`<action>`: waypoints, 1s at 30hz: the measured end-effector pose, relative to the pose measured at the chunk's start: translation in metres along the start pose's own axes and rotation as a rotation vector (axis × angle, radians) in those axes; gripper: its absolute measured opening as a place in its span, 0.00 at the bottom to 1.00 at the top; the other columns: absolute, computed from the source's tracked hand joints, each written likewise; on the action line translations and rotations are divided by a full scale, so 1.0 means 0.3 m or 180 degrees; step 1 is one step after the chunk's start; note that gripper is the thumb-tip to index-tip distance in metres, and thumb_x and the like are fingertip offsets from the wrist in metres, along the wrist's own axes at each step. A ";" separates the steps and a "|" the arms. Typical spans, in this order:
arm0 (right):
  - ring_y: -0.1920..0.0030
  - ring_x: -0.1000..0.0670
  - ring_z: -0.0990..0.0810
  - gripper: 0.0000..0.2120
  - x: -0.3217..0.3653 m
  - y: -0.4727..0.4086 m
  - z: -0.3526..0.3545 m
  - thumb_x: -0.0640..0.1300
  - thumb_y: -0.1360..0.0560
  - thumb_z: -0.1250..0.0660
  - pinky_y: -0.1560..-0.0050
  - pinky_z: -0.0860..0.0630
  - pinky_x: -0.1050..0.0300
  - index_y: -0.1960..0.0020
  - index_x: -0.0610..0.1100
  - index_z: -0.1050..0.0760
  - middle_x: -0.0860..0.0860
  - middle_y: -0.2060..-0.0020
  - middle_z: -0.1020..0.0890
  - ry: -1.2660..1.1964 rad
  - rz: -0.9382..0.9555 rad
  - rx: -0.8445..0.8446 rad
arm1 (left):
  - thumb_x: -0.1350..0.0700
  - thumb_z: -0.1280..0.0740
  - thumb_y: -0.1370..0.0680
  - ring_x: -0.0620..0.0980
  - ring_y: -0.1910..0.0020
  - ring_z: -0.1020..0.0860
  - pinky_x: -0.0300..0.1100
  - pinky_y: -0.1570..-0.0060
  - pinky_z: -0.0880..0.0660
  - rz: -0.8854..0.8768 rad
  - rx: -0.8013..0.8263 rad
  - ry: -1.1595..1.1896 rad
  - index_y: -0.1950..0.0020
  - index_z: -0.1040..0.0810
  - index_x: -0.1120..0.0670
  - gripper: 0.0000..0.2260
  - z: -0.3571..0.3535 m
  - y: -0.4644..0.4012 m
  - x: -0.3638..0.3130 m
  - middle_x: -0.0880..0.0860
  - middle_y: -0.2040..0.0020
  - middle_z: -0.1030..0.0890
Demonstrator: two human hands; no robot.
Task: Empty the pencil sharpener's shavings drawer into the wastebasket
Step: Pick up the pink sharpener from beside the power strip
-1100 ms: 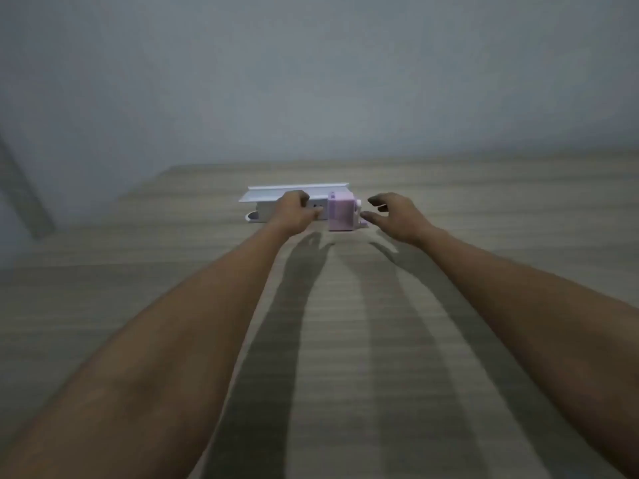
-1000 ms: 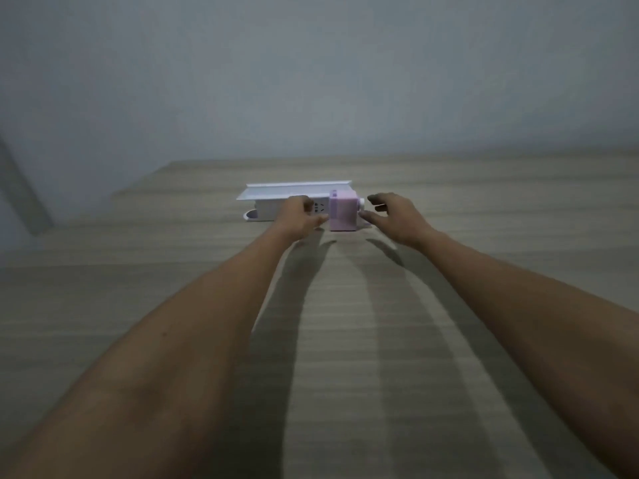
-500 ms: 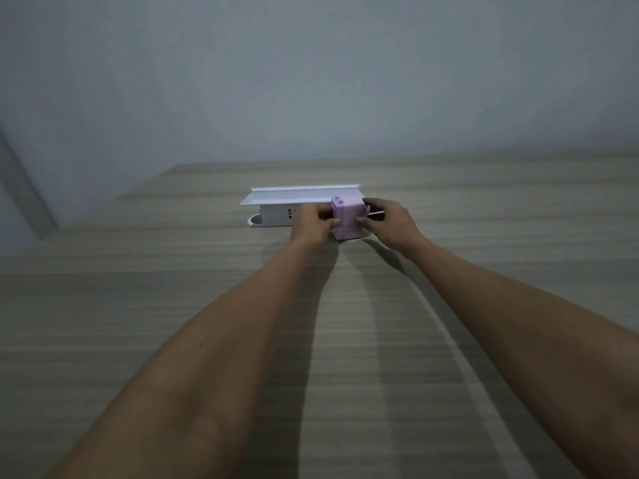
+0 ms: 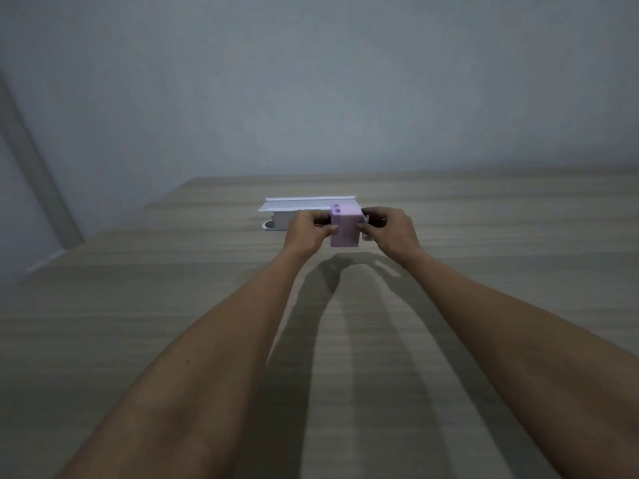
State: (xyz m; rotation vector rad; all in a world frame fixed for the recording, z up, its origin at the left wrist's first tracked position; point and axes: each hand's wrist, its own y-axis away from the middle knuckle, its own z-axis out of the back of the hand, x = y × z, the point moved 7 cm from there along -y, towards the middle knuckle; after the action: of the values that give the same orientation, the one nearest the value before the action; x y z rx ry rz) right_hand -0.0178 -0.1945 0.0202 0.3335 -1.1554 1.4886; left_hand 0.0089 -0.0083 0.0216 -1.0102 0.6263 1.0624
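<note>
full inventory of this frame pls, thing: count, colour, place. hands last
pencil sharpener: 1, pink/lilac, mid table, held between both hands; whether lifted or resting on the table is unclear
power strip: 1, white, right behind the sharpener, partly hidden by the left hand
flat panel: 1, white, long, lying across the top of the power strip
table: 1, light wood grain, fills the lower half of the view
wall: 1, pale grey, behind the table
wastebasket: 0 in view
left hand: 1, fingers on the sharpener's left side
right hand: 1, fingers on the sharpener's right side
</note>
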 end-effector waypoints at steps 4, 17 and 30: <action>0.55 0.42 0.13 0.17 0.080 0.109 0.048 0.40 0.27 0.25 0.48 0.17 0.44 0.39 0.39 0.18 0.41 0.56 0.13 -0.0085 0.0039 -0.0047 | 0.66 0.27 0.26 0.53 0.43 0.17 0.44 0.39 0.23 -0.0113 -0.0012 0.0097 0.38 0.18 0.62 0.16 0.048 0.127 -0.074 0.59 0.44 0.15; 0.57 0.48 0.18 0.18 0.235 0.485 0.132 0.37 0.28 0.24 0.66 0.26 0.76 0.39 0.38 0.18 0.41 0.54 0.15 -0.0141 0.0271 0.0034 | 0.65 0.26 0.27 0.52 0.46 0.16 0.48 0.40 0.21 -0.0079 -0.0057 0.0246 0.41 0.16 0.60 0.15 0.114 0.512 -0.112 0.57 0.46 0.14; 0.53 0.49 0.16 0.19 0.137 0.626 0.107 0.40 0.30 0.22 0.54 0.22 0.69 0.40 0.39 0.18 0.42 0.51 0.13 -0.0157 0.0112 0.0156 | 0.63 0.25 0.28 0.54 0.46 0.16 0.53 0.39 0.22 0.0117 0.0113 0.0169 0.42 0.16 0.61 0.15 0.066 0.653 -0.040 0.57 0.47 0.14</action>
State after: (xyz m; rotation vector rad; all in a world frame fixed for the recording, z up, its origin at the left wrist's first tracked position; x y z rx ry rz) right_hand -0.2063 -0.1673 -0.0207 0.3868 -1.1706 1.5489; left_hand -0.1769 0.0309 -0.0316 -1.0020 0.7070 1.0559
